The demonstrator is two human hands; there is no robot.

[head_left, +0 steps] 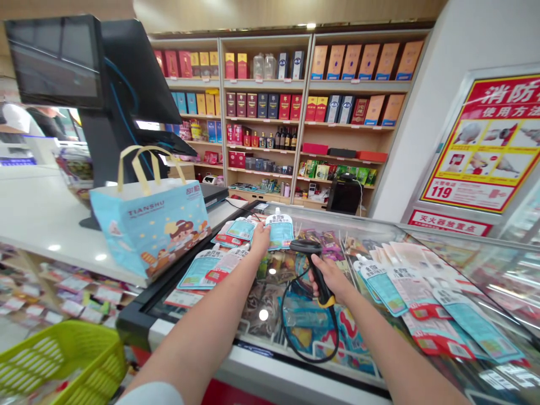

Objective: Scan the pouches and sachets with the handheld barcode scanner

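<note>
My right hand [329,277] is wrapped round the handle of a black barcode scanner [311,262], its head pointing left and its cable looping down over the glass. My left hand [261,237] grips the lower left corner of a blue and white spouted pouch [280,229], held just in front of the scanner head. Several like pouches [219,260] lie on the freezer's glass lid [270,315] to the left. More of them [426,298] are spread out on the right.
A light blue paper bag with yellow handles [152,230] stands on the white counter [34,214] beside a till screen [54,62]. A green basket [63,360] sits low on the left. Shelves of boxed goods [295,107] line the back wall.
</note>
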